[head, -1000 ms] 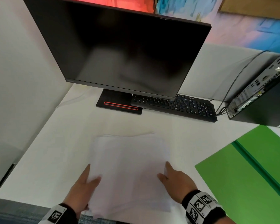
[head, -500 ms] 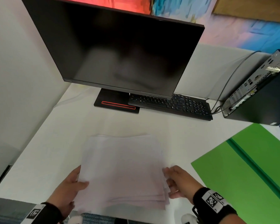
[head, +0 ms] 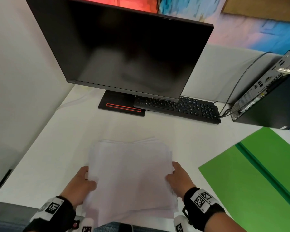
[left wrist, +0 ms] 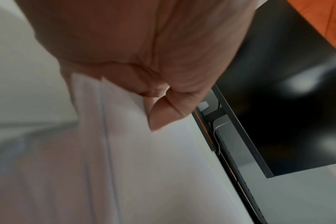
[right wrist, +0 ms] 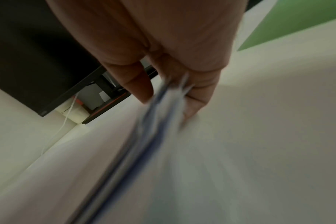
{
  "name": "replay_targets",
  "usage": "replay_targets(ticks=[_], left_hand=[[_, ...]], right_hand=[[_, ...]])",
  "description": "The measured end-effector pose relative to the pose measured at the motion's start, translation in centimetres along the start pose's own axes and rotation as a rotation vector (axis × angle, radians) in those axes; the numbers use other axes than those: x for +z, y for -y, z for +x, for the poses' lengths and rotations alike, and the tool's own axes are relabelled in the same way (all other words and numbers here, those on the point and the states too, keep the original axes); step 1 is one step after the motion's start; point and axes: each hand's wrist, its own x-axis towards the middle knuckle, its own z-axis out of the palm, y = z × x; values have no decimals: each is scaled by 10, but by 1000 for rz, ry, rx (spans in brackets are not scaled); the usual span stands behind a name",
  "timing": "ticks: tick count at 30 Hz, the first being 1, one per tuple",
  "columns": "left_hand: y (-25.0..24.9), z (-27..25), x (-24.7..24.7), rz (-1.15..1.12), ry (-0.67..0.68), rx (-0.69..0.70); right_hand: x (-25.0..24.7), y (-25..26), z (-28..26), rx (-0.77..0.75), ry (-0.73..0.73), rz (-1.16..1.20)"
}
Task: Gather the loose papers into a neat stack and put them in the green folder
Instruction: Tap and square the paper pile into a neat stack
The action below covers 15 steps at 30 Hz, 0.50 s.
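A stack of white papers (head: 132, 178) is held in front of me over the near edge of the white desk, its sheets slightly fanned at the edges. My left hand (head: 84, 181) grips the stack's left edge, thumb on top; the left wrist view shows the thumb (left wrist: 163, 112) pressed on the papers (left wrist: 144, 166). My right hand (head: 176, 176) pinches the right edge, thumb above and fingers beneath, with the blurred sheet edges (right wrist: 153, 128) between them. The green folder (head: 251, 178) lies open on the desk to the right.
A black monitor (head: 124, 51) stands at the back with its base (head: 119, 106) and a black keyboard (head: 179, 106) under it. A computer case (head: 271, 94) with cables sits at back right. A white wall (head: 15, 81) borders the desk's left side.
Both hands went from lying flat on the papers to gripping the stack's side edges. The stack has been squared up and raised toward me off the desk.
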Motion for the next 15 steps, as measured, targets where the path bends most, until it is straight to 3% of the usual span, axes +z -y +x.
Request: replay_targets(ticks=[6,11,15], left_hand=[[-9,10,9,105,-241,143],[14,21,0,-10,-44,19],[17,15,2,-96,-122,-2]], right_hand=[[-2,13,7,-26,-39,27],[-3,11,2,-4,-3,20],[5,7,-4,-21,26,-17]])
